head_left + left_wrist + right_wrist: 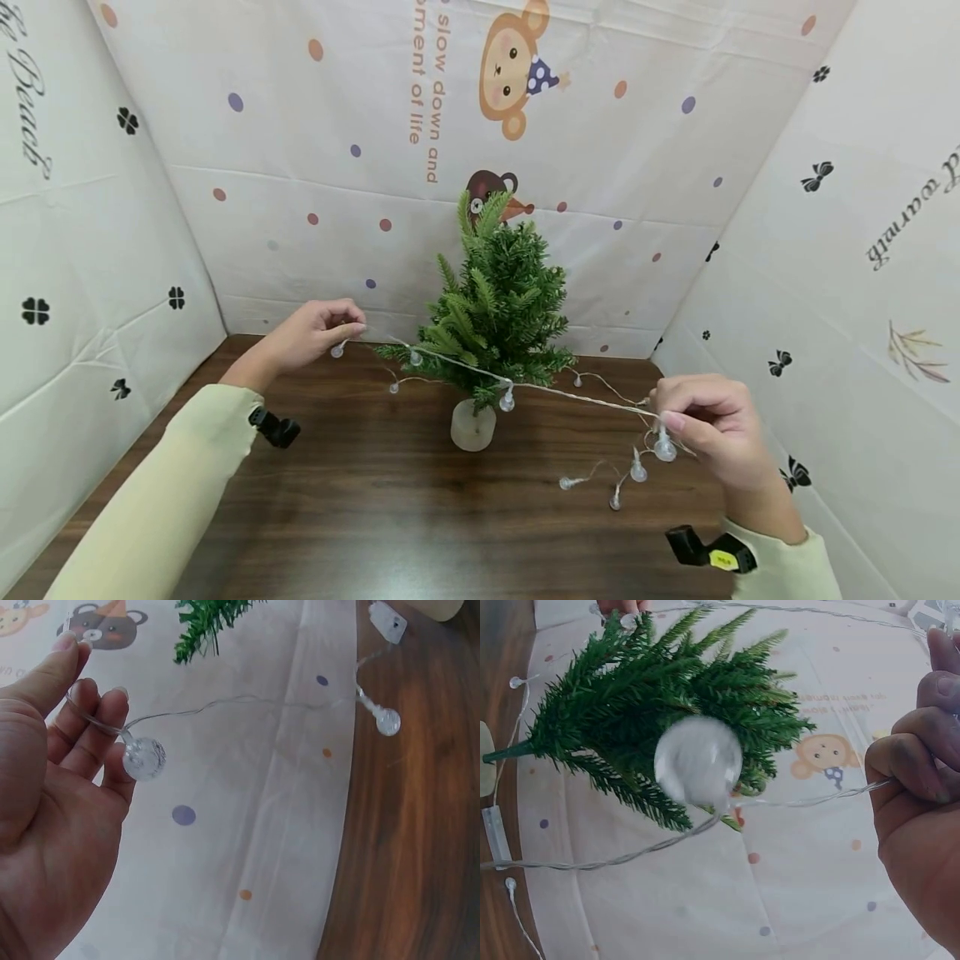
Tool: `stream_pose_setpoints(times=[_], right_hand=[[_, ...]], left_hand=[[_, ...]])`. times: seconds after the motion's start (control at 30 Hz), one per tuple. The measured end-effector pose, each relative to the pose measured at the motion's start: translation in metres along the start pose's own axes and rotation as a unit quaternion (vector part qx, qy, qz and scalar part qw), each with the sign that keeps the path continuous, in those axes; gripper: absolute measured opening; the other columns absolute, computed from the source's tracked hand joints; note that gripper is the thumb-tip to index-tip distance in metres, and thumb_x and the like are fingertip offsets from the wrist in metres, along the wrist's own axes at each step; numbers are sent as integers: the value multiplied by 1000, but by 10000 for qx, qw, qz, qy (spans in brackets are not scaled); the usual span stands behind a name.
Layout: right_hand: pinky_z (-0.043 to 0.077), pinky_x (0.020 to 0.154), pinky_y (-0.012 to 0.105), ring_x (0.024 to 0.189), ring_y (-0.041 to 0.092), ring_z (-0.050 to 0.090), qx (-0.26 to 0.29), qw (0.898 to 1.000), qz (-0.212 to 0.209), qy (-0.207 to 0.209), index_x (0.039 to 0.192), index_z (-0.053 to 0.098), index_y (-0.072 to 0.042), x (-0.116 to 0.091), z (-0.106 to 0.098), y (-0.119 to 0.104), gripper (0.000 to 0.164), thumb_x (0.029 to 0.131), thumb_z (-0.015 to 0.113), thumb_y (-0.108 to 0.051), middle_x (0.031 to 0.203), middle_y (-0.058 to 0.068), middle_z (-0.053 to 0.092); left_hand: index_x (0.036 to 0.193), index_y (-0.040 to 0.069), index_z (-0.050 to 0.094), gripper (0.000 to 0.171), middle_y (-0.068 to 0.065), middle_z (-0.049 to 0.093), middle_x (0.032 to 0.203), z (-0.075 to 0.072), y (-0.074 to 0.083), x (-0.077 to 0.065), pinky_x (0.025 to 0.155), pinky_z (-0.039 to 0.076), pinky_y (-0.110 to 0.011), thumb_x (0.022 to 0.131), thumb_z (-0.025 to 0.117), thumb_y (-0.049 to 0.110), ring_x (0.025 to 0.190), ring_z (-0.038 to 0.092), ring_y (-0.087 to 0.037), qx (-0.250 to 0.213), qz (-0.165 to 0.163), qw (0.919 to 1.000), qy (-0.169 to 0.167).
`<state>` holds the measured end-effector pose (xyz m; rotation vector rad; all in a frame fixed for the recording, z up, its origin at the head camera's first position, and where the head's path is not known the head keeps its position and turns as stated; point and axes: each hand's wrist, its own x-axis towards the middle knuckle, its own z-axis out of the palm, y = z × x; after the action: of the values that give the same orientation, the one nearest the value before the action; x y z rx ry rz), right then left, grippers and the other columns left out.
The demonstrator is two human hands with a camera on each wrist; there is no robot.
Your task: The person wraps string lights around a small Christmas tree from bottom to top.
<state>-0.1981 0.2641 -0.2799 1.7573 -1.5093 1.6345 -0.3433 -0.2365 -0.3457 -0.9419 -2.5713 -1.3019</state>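
A string of fairy lights with clear round bulbs stretches across in front of a small artificial Christmas tree, which stands upright on a pale round base. At the left end of the taut span, my left hand pinches the thin wire between thumb and index finger; a bulb dangles beside its other fingers in the left wrist view. My right hand pinches the wire at the other end, lower and nearer. Several bulbs hang on loose loops below it. One blurred bulb overlaps the tree in the right wrist view.
Everything stands on a dark brown wooden table. More of the wire and a bulb trail behind the tree at the left. Printed white cloth walls the table at the back and both sides. A small whitish block shows near the base.
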Motion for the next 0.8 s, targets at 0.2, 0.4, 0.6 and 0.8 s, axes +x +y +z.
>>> stream_pose_setpoints(times=[0.2,0.4,0.6,0.8], right_hand=[[35,60,27,58,11,39,132,9998,-122,-49,74,54,10,0,-1,-10,19,82,46,24,63,5,42],[32,55,21,57,11,40,314,9991,-232,-167,76,56,14,3,4,-18,16,83,46,23,64,9,46],[30,58,22,56,11,38,564,9975,-404,-125,74,55,16,2,4,-24,16,84,44,22,62,9,45],[24,60,21,58,13,34,1009,9938,-468,50,73,52,20,-2,-2,-27,15,81,41,24,63,11,41]], left_hand=[[103,10,68,10,-9,62,97,-1,8,10,64,49,-29,105,60,17,77,55,-17,-206,101,9997,48],[102,10,68,9,-2,63,96,-1,16,15,63,48,-28,104,61,15,78,55,-19,-356,280,9989,86],[101,9,69,6,-10,62,96,1,22,15,60,48,-29,102,63,10,73,54,-20,-575,519,9970,0],[101,9,69,7,-6,64,92,5,30,13,55,48,-30,102,63,7,66,53,-22,-762,675,9947,-163]])
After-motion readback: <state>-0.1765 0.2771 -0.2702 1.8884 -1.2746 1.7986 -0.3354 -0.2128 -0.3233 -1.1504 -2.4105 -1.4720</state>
